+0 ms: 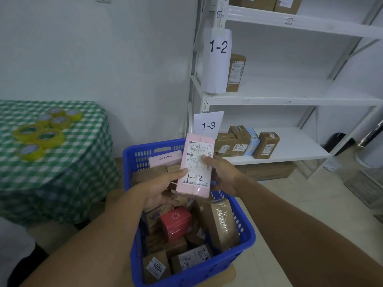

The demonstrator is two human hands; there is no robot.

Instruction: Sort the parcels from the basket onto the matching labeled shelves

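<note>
I hold a pink parcel (196,168) upright above the blue basket (246,239). Its white shipping label carries a handwritten "1-2". My left hand (159,189) grips its left edge with the thumb on the front, and my right hand (222,175) grips its right edge with the thumb on the label. The basket holds several parcels, among them a red box (176,222) and a pink box (165,159). On the white rack to the right, a paper sign "1-2" (217,59) marks the middle shelf (290,99) and a sign "1-3" (208,125) marks the lower shelf (290,154).
One brown parcel (236,73) stands on the 1-2 shelf behind the sign. Several brown and blue parcels (246,143) sit on the 1-3 shelf. A table with a green checked cloth (62,162) at the left carries several tape rolls (43,131). Tiled floor lies at the right.
</note>
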